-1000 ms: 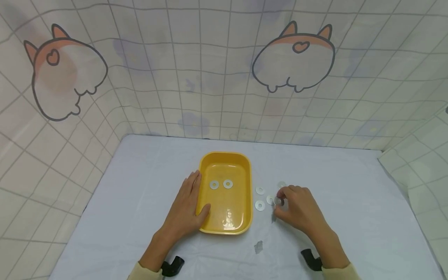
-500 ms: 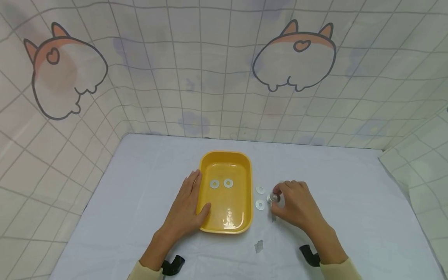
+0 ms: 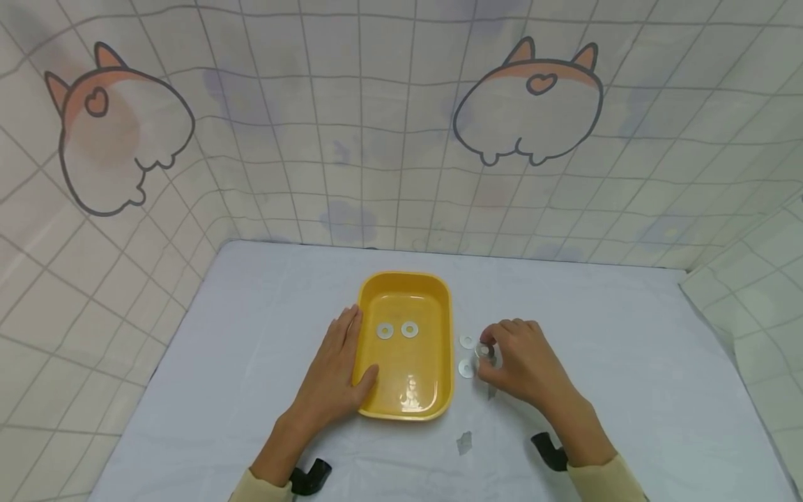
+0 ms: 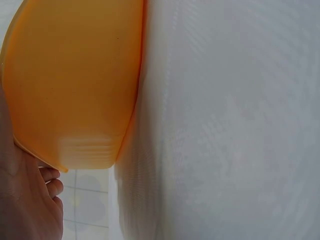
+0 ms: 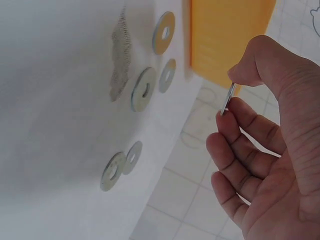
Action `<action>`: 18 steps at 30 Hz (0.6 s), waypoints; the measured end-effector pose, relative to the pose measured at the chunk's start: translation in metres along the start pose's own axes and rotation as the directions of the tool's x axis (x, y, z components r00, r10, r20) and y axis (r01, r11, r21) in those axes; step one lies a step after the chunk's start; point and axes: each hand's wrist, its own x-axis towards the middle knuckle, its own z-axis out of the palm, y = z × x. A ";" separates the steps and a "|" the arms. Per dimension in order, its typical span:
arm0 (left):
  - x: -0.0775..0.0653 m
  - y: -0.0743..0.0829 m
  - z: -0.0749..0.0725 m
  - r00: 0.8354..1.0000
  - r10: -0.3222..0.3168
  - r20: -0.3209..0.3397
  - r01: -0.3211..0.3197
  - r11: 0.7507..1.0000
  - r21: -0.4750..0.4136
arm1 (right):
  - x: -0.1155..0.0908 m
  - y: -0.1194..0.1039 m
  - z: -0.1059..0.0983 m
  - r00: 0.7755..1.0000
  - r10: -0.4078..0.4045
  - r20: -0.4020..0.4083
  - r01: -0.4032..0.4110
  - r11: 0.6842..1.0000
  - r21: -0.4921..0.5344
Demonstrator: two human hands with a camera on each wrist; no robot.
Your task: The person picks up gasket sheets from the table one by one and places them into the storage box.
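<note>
My left hand (image 3: 329, 376) lies along the left side of the yellow tray (image 3: 401, 387), its fingers straight and its thumb over the rim. The left wrist view shows those fingers at the tray's outer wall (image 4: 75, 90). Two flat metal washers (image 3: 410, 329) lie side by side on the tray's floor. My right hand (image 3: 527, 366) is just right of the tray, pinching one washer (image 5: 227, 99) between thumb and fingertips, edge-on in the right wrist view. Under and beside it, several more washers (image 5: 144, 90) lie flat on the white cloth, partly hidden by the hand in the head view.
A ragged grey patch (image 3: 463, 443) marks the white tablecloth (image 3: 276, 300) in front of the tray. Black curved pieces (image 3: 311, 477) sit at both wrists. A tile-patterned curtain (image 3: 376, 139) with cartoon animals stands behind the table and along its sides.
My right hand has moved left toward the tray, with the washer lifted in its fingertips. My left hand and the tray have stayed in place.
</note>
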 end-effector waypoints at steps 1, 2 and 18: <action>0.000 0.000 0.000 1.000 0.000 0.000 0.000 1.000 0.001 | 0.001 -0.001 0.000 1.000 -0.003 -0.001 0.003 1.000 0.004; 0.000 0.000 0.001 1.000 -0.001 -0.001 0.001 1.000 0.004 | 0.002 -0.001 0.000 1.000 -0.005 -0.001 0.005 1.000 0.011; 0.000 -0.003 0.004 1.000 0.012 -0.022 -0.011 1.000 0.017 | 0.016 -0.007 -0.008 0.996 -0.079 -0.029 0.080 0.995 0.052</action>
